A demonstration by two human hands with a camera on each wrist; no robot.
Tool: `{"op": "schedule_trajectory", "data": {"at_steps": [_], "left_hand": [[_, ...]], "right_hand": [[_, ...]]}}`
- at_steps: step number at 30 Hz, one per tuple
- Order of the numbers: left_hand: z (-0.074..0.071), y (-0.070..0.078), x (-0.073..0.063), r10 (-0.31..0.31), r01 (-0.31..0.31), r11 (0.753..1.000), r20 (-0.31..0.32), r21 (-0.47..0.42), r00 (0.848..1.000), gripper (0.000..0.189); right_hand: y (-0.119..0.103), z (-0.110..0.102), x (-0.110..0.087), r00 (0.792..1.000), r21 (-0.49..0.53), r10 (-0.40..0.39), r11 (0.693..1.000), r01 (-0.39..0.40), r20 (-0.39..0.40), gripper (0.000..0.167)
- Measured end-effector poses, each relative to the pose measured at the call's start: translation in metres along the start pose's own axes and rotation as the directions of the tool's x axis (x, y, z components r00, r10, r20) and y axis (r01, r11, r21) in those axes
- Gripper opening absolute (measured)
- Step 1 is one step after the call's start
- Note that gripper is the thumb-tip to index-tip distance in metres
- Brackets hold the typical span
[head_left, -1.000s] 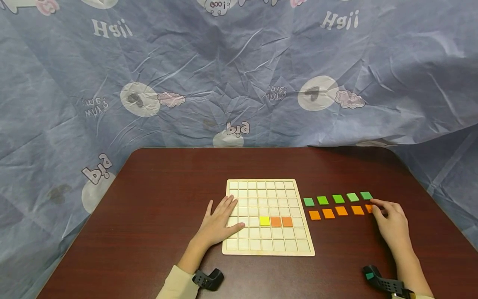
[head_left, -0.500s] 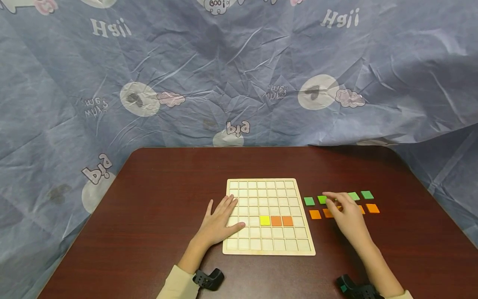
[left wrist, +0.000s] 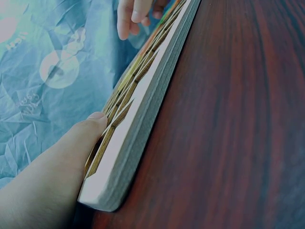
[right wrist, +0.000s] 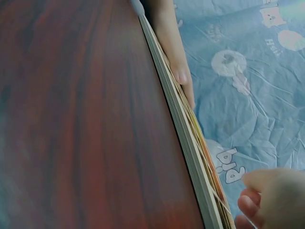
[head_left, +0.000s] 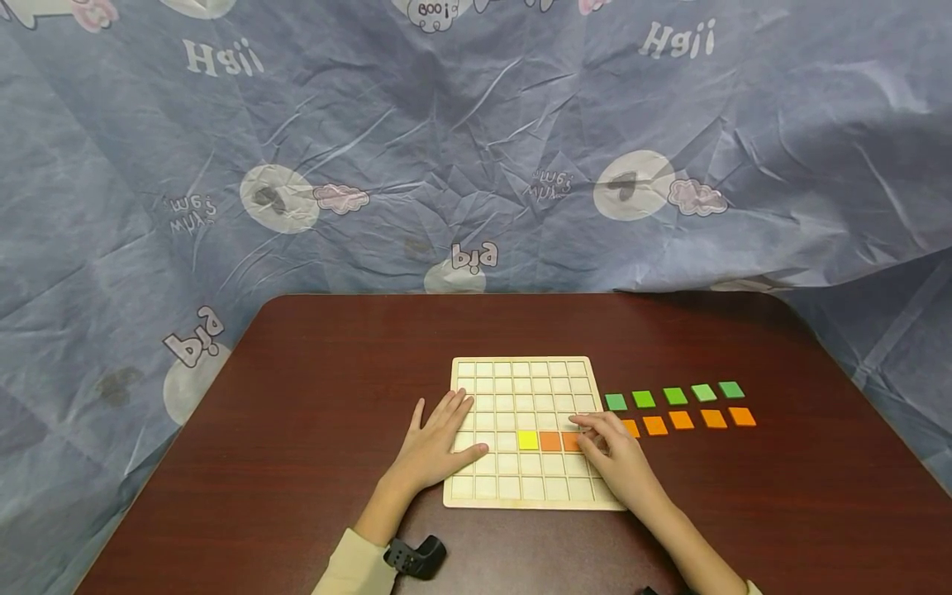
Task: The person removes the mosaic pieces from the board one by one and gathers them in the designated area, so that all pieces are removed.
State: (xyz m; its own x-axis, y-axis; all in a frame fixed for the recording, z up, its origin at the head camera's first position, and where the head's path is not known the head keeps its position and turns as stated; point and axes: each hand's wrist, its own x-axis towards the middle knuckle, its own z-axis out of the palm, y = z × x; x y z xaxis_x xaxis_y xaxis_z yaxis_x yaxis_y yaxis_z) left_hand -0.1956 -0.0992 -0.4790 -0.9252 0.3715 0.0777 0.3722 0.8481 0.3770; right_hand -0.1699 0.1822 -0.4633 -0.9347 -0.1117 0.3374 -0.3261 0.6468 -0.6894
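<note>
A pale wooden grid board (head_left: pixel 491 491) lies on the table, its square cells in rows. In one row sit a yellow tile (head_left: pixel 527 440) and two orange-red tiles (head_left: pixel 549 441) side by side. My left hand (head_left: pixel 431 446) rests spread on the board's left edge; its thumb (left wrist: pixel 90 129) lies over that edge in the left wrist view. Over the right side of the board is my right hand (head_left: pixel 621 463), thumb and index finger bent towards each other beside the rightmost orange-red tile, partly covering it. Whether anything is between those fingertips I cannot make out.
Right of the board lie a row of green tiles (head_left: pixel 675 396) and, nearer, a row of orange tiles (head_left: pixel 680 420). The dark red-brown table (head_left: pixel 335 372) extends around them. A blue-grey printed cloth (head_left: pixel 416 149) hangs behind the table's far edge.
My right hand has travelled left from the far end of the orange tile row, across the tiles, to the board's right side. The left hand has stayed in place.
</note>
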Motion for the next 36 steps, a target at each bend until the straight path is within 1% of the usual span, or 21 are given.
{"op": "schedule_trajectory", "data": {"at_steps": [6,12,18,23,28,36], "left_hand": [[0.0011,-0.0006,0.0004,0.001,-0.001,1.000,-0.008,0.001,1.000,0.080],[0.0002,-0.0003,-0.0002,-0.001,0.001,1.000,-0.007,-0.002,1.000,0.080],[-0.0008,0.0010,-0.0006,0.013,-0.013,1.000,-0.018,-0.002,1.000,0.079],[-0.0011,0.0005,-0.0001,0.009,-0.009,1.000,-0.009,0.000,1.000,0.079],[-0.0007,-0.0005,0.0007,0.006,-0.006,1.000,-0.012,-0.001,1.000,0.079],[-0.0002,0.0002,-0.0003,0.000,0.000,1.000,0.001,-0.006,1.000,0.079]], "right_hand": [[0.0054,0.0049,-0.0018,1.000,-0.018,0.000,1.000,0.000,0.026,0.023],[0.0086,0.0064,-0.0017,0.999,-0.059,-0.008,0.998,0.011,0.054,0.024],[0.0095,0.0064,-0.0020,0.998,-0.081,-0.024,0.996,0.028,0.057,0.018],[0.0100,0.0064,-0.0016,0.998,-0.089,-0.032,0.995,0.037,0.051,0.015],[0.0091,0.0072,-0.0011,0.998,-0.075,-0.032,0.997,0.036,0.048,0.014],[0.0100,0.0077,-0.0024,0.998,-0.067,-0.049,0.996,0.052,0.043,0.015]]}}
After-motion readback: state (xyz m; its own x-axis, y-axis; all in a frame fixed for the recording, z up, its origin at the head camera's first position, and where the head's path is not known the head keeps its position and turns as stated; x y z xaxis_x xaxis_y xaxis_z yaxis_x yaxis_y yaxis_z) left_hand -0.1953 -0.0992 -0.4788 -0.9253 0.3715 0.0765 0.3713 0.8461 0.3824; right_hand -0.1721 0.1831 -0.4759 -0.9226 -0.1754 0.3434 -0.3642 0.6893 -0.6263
